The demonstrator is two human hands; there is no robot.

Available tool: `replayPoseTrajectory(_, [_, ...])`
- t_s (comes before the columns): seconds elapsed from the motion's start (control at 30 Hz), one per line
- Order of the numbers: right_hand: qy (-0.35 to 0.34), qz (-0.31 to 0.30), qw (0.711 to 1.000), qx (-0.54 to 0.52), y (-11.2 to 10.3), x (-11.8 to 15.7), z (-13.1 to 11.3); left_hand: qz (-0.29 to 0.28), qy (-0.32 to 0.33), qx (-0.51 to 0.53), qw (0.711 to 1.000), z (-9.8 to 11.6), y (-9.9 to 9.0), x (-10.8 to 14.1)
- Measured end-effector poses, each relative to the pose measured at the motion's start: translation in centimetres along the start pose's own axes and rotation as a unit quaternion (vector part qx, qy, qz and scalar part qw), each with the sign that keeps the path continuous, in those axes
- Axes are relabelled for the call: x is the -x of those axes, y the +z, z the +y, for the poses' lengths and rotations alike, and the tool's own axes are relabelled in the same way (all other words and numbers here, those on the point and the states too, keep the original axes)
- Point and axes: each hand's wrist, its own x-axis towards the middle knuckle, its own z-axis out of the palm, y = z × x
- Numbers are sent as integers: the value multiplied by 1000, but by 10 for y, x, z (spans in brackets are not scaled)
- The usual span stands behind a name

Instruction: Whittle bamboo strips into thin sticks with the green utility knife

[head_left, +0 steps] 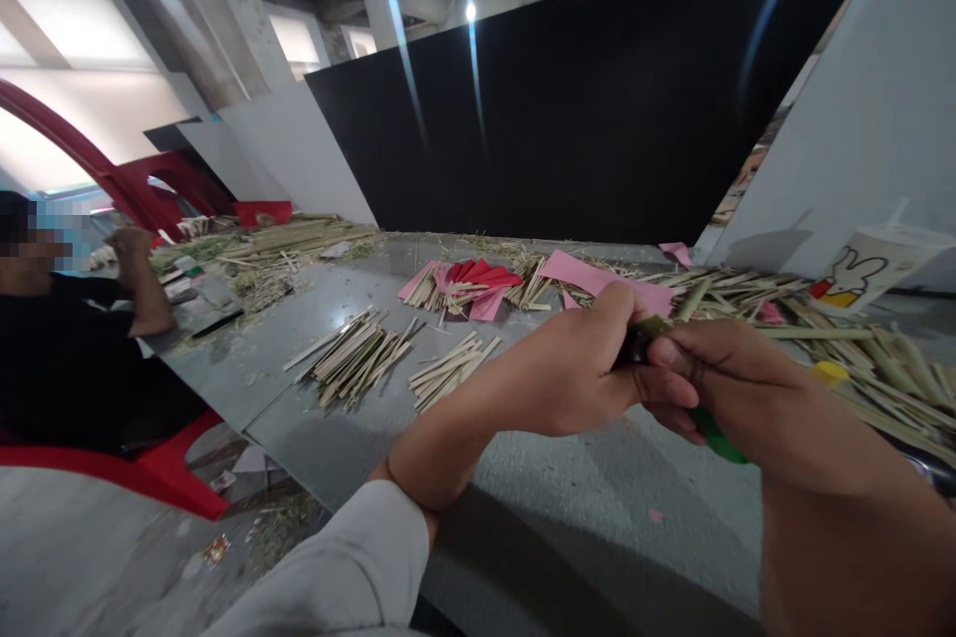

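— What are the two hands doing?

— They're pressed together over the grey table. The left hand is curled shut around a thin greenish stalk, thumb on top. The right hand meets it from the other side, fingers closed on the same stalk and on a green-handled tool whose end pokes out below the palm.

— Which way does the stalk lie?

— Its short visible tip points up and away from the person, roughly between the knuckles; the rest is hidden inside the grips. Both hands touch it, so neither is nearer.

— And around them?

— Just beyond lies a heap of cut stalks, running right. Further left are pink and red paper sheets and two small bundles of split strips. A cartoon-rabbit paper cup stands at the far right. Another person in a black shirt sits at the left on a red chair.
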Motion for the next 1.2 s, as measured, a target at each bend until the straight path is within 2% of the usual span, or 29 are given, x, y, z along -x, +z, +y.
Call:
replayPoseTrajectory(0.1, [-4,9,1000,-6,0,-1,6,7,2,7,1000,-5,1,-2])
replayPoseTrajectory(0.27, [-19,101,993,54,-4,2,20,5,-8,18,1000,-6,-2,-7])
replayPoseTrajectory(0.3, [-14,98,993,58,-5,2,20,-2,-9,20,1000,-5,-3,-8])
replayPoseTrajectory(0.43, [6,10,999,53,-8,3,11,-41,-23,24,999,2,-7,-8])
replayPoseTrajectory(0.5, [5,-13,998,62,-9,3,4,-57,-31,21,998,5,-7,-7])
replayPoseTrajectory(0.67, [13,-1,999,41,-6,1,2,-54,-37,21,998,3,-4,-7])
replayPoseTrajectory(0.9, [-21,83,996,40,0,0,11,-45,-48,63,996,4,-8,-8])
replayPoseTrajectory(1.07, [-3,5,999,41,-8,3,10,-57,-49,38,996,9,-7,-5])
replayPoseTrajectory(1.2, [18,-18,998,59,-15,7,7,-63,-52,26,996,10,-2,-5])
